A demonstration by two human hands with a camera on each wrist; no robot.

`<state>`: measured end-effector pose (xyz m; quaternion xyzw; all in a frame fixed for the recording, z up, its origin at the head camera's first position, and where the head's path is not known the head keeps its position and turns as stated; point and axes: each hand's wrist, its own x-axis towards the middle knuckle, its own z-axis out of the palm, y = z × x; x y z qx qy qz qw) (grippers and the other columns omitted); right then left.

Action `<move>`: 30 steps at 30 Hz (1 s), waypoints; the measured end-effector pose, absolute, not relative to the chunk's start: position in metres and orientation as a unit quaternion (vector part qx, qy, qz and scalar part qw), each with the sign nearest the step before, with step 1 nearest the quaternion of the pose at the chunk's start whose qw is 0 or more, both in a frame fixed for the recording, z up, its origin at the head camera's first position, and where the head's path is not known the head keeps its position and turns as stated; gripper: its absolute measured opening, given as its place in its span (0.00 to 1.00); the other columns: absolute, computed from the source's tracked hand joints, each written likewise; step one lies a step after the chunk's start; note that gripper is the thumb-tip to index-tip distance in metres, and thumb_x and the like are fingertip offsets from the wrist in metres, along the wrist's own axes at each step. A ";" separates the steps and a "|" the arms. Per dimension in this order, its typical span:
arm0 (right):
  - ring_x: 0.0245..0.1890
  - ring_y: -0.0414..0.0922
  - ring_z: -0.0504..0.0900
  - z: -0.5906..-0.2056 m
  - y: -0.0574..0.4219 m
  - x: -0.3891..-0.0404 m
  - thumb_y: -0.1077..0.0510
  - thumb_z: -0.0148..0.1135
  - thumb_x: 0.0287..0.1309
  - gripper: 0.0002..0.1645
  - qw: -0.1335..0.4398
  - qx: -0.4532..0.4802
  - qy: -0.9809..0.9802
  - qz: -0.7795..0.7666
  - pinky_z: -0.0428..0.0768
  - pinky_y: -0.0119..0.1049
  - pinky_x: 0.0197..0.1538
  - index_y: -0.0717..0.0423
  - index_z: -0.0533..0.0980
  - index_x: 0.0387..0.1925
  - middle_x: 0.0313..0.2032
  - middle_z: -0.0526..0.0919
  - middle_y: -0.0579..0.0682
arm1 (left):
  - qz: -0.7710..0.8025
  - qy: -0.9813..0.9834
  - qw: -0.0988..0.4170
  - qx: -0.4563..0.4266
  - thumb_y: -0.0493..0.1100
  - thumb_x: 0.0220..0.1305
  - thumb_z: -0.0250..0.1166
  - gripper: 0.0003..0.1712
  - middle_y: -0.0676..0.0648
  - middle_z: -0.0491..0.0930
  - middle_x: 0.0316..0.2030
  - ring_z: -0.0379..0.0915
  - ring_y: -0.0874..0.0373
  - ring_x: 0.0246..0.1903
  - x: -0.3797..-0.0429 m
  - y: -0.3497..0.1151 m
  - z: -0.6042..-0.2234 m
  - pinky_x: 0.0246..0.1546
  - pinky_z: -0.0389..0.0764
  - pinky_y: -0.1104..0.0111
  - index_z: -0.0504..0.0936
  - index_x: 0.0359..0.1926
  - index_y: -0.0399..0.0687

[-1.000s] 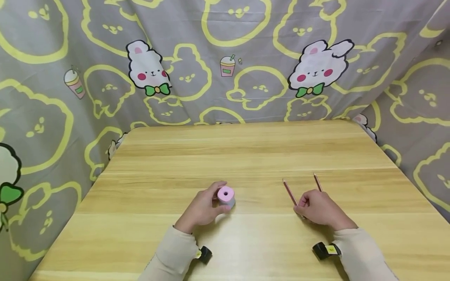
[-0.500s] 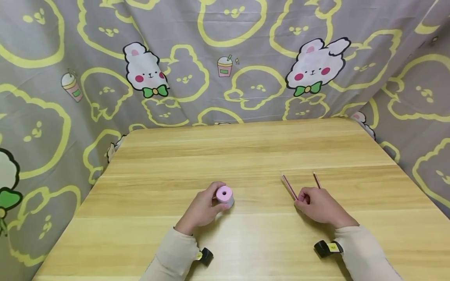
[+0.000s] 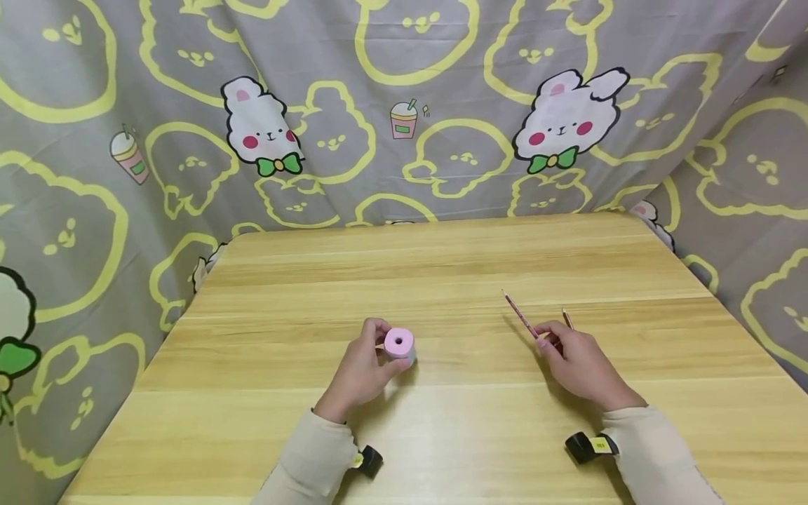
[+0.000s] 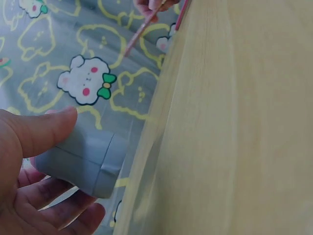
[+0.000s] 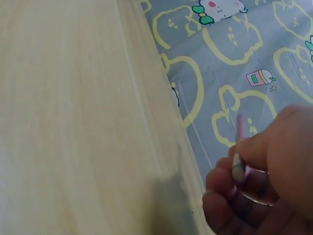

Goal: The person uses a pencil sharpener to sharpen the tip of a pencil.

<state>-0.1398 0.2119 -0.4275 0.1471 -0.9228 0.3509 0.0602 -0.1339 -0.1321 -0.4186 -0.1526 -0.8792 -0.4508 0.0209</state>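
Note:
My left hand [image 3: 362, 368] grips a small pencil sharpener [image 3: 399, 342] with a pink top, a dark round hole in it and a grey body. In the left wrist view the thumb lies along one side of the sharpener's grey body [image 4: 83, 159], with fingers curled under the other. To the right, my right hand [image 3: 581, 361] pinches a slim reddish pencil [image 3: 520, 313] between thumb and fingers, its tip angled up and away to the left. The pencil's blunt end [image 5: 238, 172] faces the right wrist camera. Beyond that hand lies a second pencil [image 3: 567, 319], partly hidden by it.
A light wood-grain table [image 3: 442, 266] spreads beneath both hands. Behind it and along both sides hangs a grey curtain [image 3: 344, 42] with yellow outlines and rabbit prints. Black wrist cameras sit at the left cuff [image 3: 371, 461] and the right cuff [image 3: 578, 447].
The right hand has raised its pencil off the table, its tip now farther up and away. The left hand has shifted the sharpener slightly up and left. The second pencil stays put.

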 end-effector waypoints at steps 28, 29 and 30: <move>0.25 0.36 0.69 -0.424 0.198 -0.130 0.75 0.53 0.62 0.09 0.147 0.214 -0.881 0.394 0.70 0.31 0.27 0.64 0.74 0.41 0.28 0.77 0.49 | -0.479 -0.855 0.088 -0.178 0.36 0.51 0.75 0.29 0.46 0.79 0.47 0.75 0.49 0.49 -0.130 -0.125 -0.416 0.46 0.77 0.55 0.73 0.53 0.43; 0.25 0.36 0.68 -0.424 0.198 -0.130 0.75 0.53 0.62 0.09 0.146 0.216 -0.881 0.395 0.70 0.31 0.26 0.64 0.74 0.41 0.28 0.77 0.49 | -0.475 -0.856 0.093 -0.182 0.36 0.50 0.75 0.29 0.46 0.79 0.47 0.75 0.49 0.48 -0.130 -0.125 -0.417 0.46 0.77 0.55 0.74 0.53 0.43; 0.25 0.36 0.69 -0.424 0.197 -0.130 0.75 0.53 0.62 0.09 0.146 0.217 -0.880 0.396 0.70 0.30 0.26 0.64 0.75 0.41 0.28 0.77 0.49 | -0.472 -0.856 0.098 -0.185 0.36 0.50 0.76 0.29 0.47 0.79 0.46 0.75 0.50 0.47 -0.130 -0.125 -0.417 0.45 0.76 0.55 0.74 0.53 0.44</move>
